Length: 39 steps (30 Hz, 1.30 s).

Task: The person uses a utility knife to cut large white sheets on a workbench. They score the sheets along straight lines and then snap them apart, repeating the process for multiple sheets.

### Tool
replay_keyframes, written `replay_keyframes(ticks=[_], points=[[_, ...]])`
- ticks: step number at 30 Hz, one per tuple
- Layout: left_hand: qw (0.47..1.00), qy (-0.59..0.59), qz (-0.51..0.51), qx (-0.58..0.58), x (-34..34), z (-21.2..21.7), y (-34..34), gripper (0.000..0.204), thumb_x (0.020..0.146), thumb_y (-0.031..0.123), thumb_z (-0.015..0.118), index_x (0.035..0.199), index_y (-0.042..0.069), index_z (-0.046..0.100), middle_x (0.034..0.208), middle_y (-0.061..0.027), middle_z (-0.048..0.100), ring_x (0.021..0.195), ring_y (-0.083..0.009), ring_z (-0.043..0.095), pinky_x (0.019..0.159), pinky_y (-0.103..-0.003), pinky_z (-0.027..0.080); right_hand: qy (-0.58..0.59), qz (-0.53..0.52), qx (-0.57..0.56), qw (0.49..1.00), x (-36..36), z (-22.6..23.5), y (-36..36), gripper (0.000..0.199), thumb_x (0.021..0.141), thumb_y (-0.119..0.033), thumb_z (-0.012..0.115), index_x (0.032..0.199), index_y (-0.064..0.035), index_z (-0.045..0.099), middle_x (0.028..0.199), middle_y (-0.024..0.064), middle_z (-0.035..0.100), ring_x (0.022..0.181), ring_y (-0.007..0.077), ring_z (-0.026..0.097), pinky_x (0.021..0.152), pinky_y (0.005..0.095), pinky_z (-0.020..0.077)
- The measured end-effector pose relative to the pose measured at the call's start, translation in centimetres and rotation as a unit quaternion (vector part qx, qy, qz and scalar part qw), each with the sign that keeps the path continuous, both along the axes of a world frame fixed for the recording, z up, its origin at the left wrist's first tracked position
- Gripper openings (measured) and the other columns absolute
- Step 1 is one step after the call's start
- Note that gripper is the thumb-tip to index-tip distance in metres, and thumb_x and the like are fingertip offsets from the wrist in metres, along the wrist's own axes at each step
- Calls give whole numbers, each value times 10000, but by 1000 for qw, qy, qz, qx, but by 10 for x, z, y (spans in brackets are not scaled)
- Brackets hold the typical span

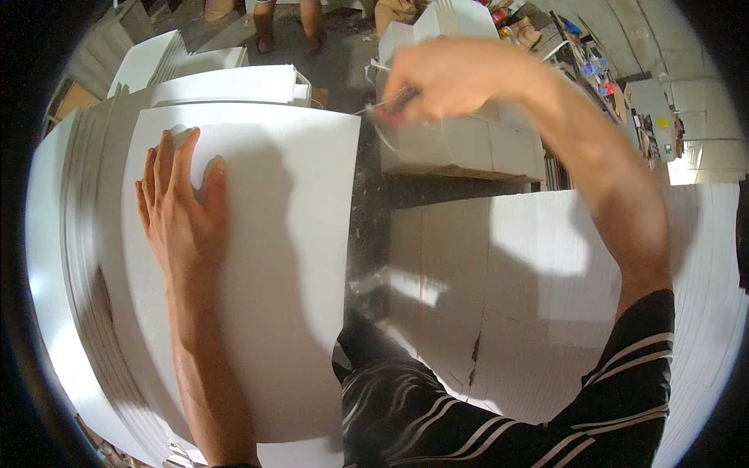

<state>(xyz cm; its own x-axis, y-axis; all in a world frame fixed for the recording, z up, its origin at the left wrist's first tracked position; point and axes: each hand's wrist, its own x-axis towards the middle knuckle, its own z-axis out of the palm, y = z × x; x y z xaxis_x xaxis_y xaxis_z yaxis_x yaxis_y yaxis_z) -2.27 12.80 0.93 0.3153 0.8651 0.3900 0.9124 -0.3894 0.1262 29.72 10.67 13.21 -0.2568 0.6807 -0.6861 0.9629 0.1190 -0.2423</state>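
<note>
A large white panel (273, 312) lies on top of a stack of similar white panels (86, 195) at the left. My left hand (183, 187) rests flat on it, fingers apart, holding nothing. Past the panel's far right corner, my right hand (437, 82) is raised, smeared by motion, with its fingers closed round a red-and-dark handled tool (394, 111). Something thin and pale runs from the tool toward that corner; whether it touches the panel I cannot tell. The blur hides the tool's exact kind.
At my right is a broad white stacked surface (515, 296) with a dark split. Wrapped pale boxes (468, 144) stand beyond the dark floor gap (370, 195). Another person's legs (289, 23) show at the far end. Cluttered shelving (593, 70) lines the far right.
</note>
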Motion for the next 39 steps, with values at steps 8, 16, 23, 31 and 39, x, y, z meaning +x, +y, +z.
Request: replay_keyframes(ticks=[8, 16, 23, 31, 39], points=[[1000, -10, -14, -3, -5, -11, 6, 487, 1002, 452, 606, 1444, 246, 606, 1581, -126, 487, 1517, -335, 370, 1263, -549, 219, -9, -312, 94, 945, 31, -124, -84, 267, 957, -243, 657, 1080, -21, 738, 945, 192, 750, 899, 348, 728, 740, 430, 558], [999, -2, -26, -24, -11, -13, 16, 544, 1009, 528, 554, 1471, 241, 575, 1590, -106, 475, 1521, -310, 357, 1259, -534, 237, 595, -608, 110, 515, -16, -128, -142, 405, 920, -181, 796, 1193, -35, 534, 962, 85, 630, 772, 217, 694, 652, 392, 578], [999, -9, -37, -28, -13, -11, 23, 522, 1009, 496, 581, 1471, 251, 577, 1576, -99, 493, 1489, -303, 401, 1235, -509, 279, 643, -549, 143, 515, -37, -134, -103, 477, 1035, -304, 659, 1365, -17, 466, 932, 133, 659, 684, 228, 665, 604, 365, 549], [998, -32, -34, -37, -14, -11, 22, 524, 1005, 514, 581, 1468, 267, 580, 1582, -93, 486, 1498, -298, 384, 1246, -503, 252, 416, -355, 455, 703, -42, -145, -80, 403, 1096, -194, 504, 1478, -77, 452, 998, 89, 706, 714, 192, 643, 673, 355, 527], [998, -32, -37, -37, -16, -14, 24, 528, 995, 525, 589, 1458, 270, 591, 1584, -92, 483, 1494, -289, 392, 1246, -506, 243, 301, -285, 511, 753, -43, -137, -77, 370, 1006, -81, 569, 1365, -172, 578, 959, 154, 747, 857, 382, 723, 710, 506, 558]])
